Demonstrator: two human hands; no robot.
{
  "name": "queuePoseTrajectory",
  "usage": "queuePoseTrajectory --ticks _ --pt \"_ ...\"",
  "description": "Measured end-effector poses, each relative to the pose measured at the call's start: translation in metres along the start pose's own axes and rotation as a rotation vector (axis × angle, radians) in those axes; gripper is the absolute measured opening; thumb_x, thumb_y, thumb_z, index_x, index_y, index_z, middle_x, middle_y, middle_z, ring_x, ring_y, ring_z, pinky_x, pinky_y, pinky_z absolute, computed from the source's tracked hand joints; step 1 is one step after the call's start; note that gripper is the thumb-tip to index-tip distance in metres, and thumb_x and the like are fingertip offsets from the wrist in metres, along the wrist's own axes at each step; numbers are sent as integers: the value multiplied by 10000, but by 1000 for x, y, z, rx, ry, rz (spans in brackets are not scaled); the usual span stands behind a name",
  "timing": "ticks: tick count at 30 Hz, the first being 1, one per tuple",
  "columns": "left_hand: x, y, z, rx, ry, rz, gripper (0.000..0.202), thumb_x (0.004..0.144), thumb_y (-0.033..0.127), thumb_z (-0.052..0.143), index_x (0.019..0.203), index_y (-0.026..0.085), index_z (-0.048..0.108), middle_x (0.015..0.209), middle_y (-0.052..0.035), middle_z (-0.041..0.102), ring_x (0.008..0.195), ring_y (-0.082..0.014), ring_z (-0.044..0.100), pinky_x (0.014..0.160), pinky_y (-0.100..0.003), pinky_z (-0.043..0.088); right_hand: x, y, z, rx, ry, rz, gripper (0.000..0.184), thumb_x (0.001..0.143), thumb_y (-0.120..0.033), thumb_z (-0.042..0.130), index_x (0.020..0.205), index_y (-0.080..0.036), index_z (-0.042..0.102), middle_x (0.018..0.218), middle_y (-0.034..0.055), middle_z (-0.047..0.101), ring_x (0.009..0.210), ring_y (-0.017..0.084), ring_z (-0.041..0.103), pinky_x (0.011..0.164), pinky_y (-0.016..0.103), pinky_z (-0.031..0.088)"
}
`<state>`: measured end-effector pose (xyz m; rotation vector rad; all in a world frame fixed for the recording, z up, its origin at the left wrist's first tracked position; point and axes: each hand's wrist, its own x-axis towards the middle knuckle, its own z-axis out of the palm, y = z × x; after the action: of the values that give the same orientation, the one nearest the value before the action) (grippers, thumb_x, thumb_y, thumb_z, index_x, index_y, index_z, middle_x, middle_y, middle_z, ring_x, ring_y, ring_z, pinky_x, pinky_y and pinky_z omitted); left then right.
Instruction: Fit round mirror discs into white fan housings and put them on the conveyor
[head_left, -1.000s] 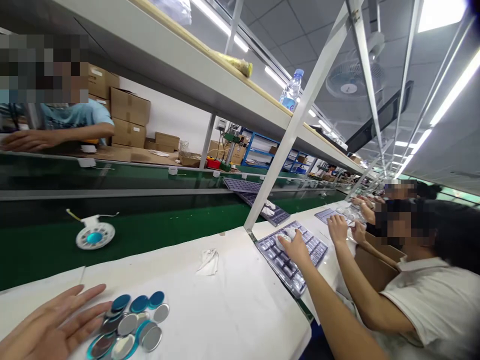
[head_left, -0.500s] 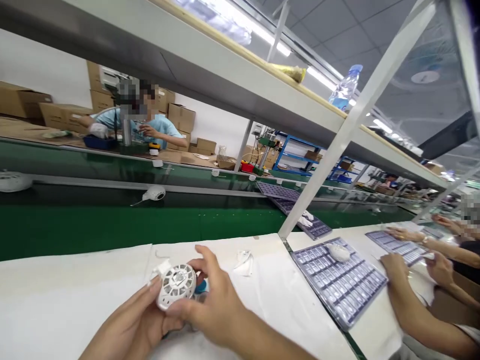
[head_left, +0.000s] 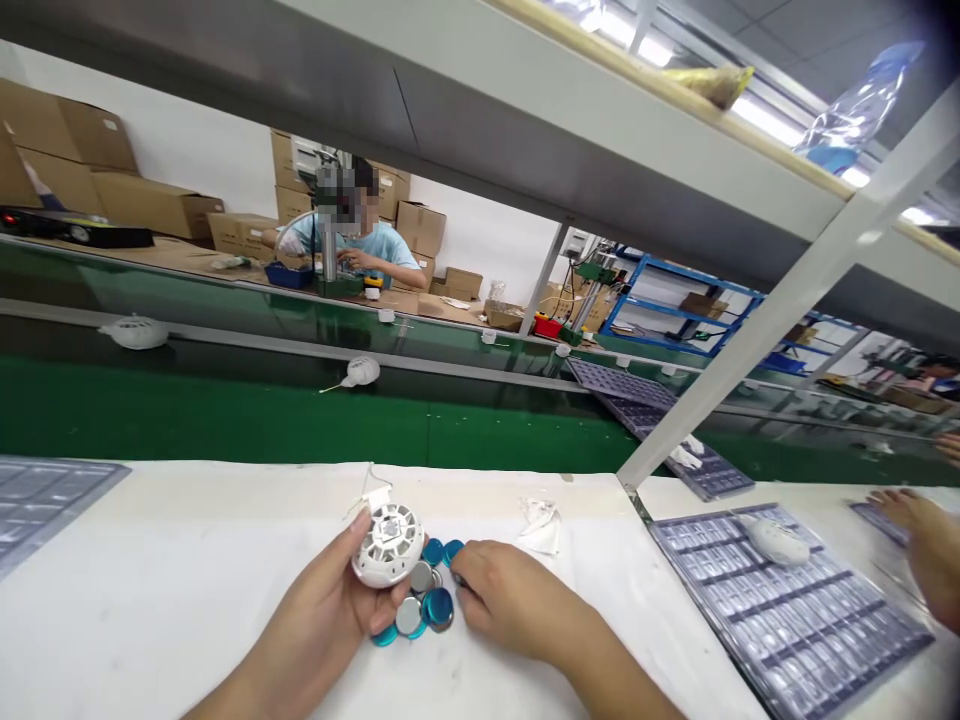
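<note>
1. Bulk of the view: white-covered table (head_left: pixel 187 580), wide and low, with the green conveyor belt (head_left: pixel 225 420) just behind it and small white parts lying well apart on the belt.
2. Right end of the table: grey blister tray (head_left: pixel 787 620) with one white part resting in it. Beyond its far edge, a co-worker's hand (head_left: pixel 922 540), well apart from the work here.
3. Near centre, the left hand (head_left: pixel 330 610): grip closed on the white vented housing (head_left: pixel 388 545), thumb up along its left rim, fingers under and behind. Held just above the table, face tilted up toward the camera.
4. Beside it, the right hand (head_left: pixel 510 600): palm down, fingers curled toward the right edge of the disc pile (head_left: pixel 424 600). Fingertips hidden, so cannot tell whether the grip has closed on a disc.
5. Look of the housing: round, domed, matt white plastic, with slots ringed around a centre hub and a thin wire and small tab sticking out at the top edge. Sits right over the near side of the pile.
6. Look of the pile: small flat discs, some blue-faced, some mirror-silver, overlapping on the table between the two hands.
7. Step in hand, as a judgement: singling one disc out of the heap, housing held ready. Calls for a fine fingertip pinch or a sideways slide to part one thin, probably slippery disc from its neighbours, and for keeping the housing steady and face-up.
</note>
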<state>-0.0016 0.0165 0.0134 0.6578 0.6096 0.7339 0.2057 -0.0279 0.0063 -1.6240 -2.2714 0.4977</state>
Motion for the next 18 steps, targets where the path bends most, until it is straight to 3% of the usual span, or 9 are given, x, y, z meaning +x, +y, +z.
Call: queuePoseTrajectory --ticks 3,6,9,13,18 --pt "-3 1 5 70 -1 41 310 928 496 492 989 202 569 686 -15 642 540 -124 465 562 -258 405 -6 -3 -9 69 95 6 232 889 -87 464 936 -194 664 859 51 672 780 200 622 702 288 468" --pt "-4 -1 10 126 -42 56 316 932 501 480 1047 213 536 702 -4 620 578 -140 490 601 -284 411 -14 -14 -13 363 269 -50 206 972 -226 472 1054 -234 662 841 23 675 746 171 634 693 272 490" --pt "-5 -6 10 197 -70 73 377 924 522 487 1159 229 514 730 8 591 624 -150 495 625 -290 406 -20 -30 -6 597 388 -33 155 961 -297 532 1053 -249 648 800 13 671 670 165 632 615 267 499" --pt "-8 -13 10 324 40 67 498 882 566 539 1281 274 486 761 11 579 679 -167 505 661 -296 412 -20 -43 6 463 459 -64 115 943 -247 548 1029 -248 626 807 27 683 707 185 642 651 291 511" --pt "-13 -15 15 407 73 107 486 845 573 586 1228 274 565 806 0 583 699 -175 505 664 -286 425 -17 -41 6 312 449 -130 172 970 -229 486 978 -252 656 775 47 655 680 200 622 582 294 499"
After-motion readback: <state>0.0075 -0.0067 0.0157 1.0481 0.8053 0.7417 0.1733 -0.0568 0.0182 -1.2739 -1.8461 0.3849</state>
